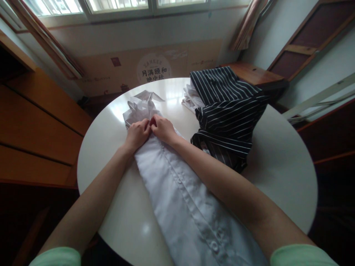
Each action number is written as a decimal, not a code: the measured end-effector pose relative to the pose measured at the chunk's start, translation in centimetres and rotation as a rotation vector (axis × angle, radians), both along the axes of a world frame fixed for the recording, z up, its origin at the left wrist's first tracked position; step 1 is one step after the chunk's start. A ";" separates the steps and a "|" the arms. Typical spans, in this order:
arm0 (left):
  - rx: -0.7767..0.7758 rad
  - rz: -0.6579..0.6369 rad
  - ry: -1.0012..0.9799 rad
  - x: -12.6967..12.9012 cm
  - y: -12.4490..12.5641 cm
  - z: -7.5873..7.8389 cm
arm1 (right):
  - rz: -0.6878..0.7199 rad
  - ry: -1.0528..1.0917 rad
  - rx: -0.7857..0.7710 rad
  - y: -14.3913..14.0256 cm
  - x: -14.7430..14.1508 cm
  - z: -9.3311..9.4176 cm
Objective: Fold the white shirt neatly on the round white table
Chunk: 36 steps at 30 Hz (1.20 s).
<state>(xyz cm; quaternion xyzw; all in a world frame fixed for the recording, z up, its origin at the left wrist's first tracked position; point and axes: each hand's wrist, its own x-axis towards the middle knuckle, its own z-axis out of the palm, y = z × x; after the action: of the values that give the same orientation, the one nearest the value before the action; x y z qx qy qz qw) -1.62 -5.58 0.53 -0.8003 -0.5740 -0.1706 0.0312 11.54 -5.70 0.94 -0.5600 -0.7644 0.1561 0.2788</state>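
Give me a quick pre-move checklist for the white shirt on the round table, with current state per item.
1. Both hands on the garment: ok. Left hand and right hand meet on the white shirt near its collar end.
2. Button placket facing up: ok, buttons visible along the length.
3. Shirt fully on the table: not ok, the near end runs past the edge.
4. Shirt flat: not ok, collar end is bunched.
5. Striped garment apart from the shirt: cannot tell; it lies close beside it.
6. Top button fastened: cannot tell, hidden by fingers.
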 end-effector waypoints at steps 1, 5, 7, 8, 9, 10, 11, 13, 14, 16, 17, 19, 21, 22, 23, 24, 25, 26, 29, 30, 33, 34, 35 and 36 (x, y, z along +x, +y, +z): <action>0.001 0.001 0.000 0.0 0.0 0.0 | -0.001 0.000 0.001 0.0 0.0 0.0; 0.004 0.003 -0.001 0.0 0.0 0.0 | -0.001 0.002 0.003 0.0 0.0 0.0; 0.002 0.004 -0.006 0.0 0.0 0.0 | -0.003 0.000 0.000 -0.1 0.0 0.0; -0.001 0.004 -0.009 0.0 0.0 0.0 | -0.004 -0.002 -0.001 -0.1 0.0 0.0; -0.004 0.005 -0.011 0.0 -0.1 0.0 | -0.005 -0.003 -0.002 0.0 0.0 0.0; -0.008 0.006 -0.010 0.0 -0.1 0.0 | -0.005 -0.003 -0.003 0.0 0.0 0.0; -0.011 0.007 -0.008 0.0 -0.1 0.0 | -0.006 -0.001 -0.002 0.0 0.0 0.0; -0.013 0.008 -0.005 0.1 -0.1 0.1 | -0.007 0.003 0.003 0.0 0.0 0.0; -0.013 0.006 -0.006 0.1 -0.1 0.1 | -0.007 0.003 0.005 0.0 0.0 0.0; -0.014 0.003 -0.012 0.1 -0.1 0.1 | -0.006 -0.003 0.007 0.0 0.0 0.0; -0.015 0.002 -0.014 0.1 -0.1 0.1 | -0.006 -0.007 0.006 0.0 0.0 0.0; -0.021 0.002 -0.015 0.1 -0.1 0.1 | -0.009 -0.015 0.002 0.0 -0.1 0.0; -0.019 0.008 -0.011 0.1 -0.1 0.1 | -0.011 -0.016 0.001 0.0 -0.1 0.1; -0.015 0.010 -0.009 0.1 -0.1 0.1 | -0.011 -0.016 0.000 -0.1 -0.1 0.1; -0.011 0.012 -0.008 0.1 -0.1 0.1 | -0.011 -0.016 -0.001 -0.1 -0.1 0.1; -0.008 0.012 -0.007 0.1 -0.1 0.1 | -0.010 -0.017 -0.001 -0.1 -0.1 0.1; -0.007 0.011 -0.009 0.1 -0.2 0.1 | -0.010 -0.018 -0.001 -0.1 -0.1 0.1; -0.007 0.008 -0.010 0.1 -0.2 0.1 | -0.011 -0.019 0.000 0.0 -0.1 0.1; -0.016 0.003 -0.014 0.1 -0.2 0.1 | -0.010 -0.020 0.007 0.0 -0.1 0.0; -0.017 0.003 -0.014 0.1 -0.2 0.1 | -0.006 -0.017 0.011 0.0 -0.1 0.0; -0.016 0.009 -0.014 0.0 -0.1 0.1 | 0.000 0.000 0.020 0.1 -0.1 0.0; -0.014 0.010 -0.015 0.0 -0.1 0.1 | 0.000 0.004 0.019 0.1 -0.1 0.0; -0.014 0.009 -0.015 0.0 0.0 0.1 | -0.001 0.006 0.015 0.1 -0.1 0.0; -0.015 0.009 -0.015 0.0 0.0 0.1 | -0.002 0.006 0.010 0.0 -0.1 0.0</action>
<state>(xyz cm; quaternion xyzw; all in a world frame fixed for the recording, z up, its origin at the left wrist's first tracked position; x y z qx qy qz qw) -1.63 -5.62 0.61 -0.7967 -0.5790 -0.1721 0.0217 11.45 -5.67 0.94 -0.5590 -0.7637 0.1536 0.2840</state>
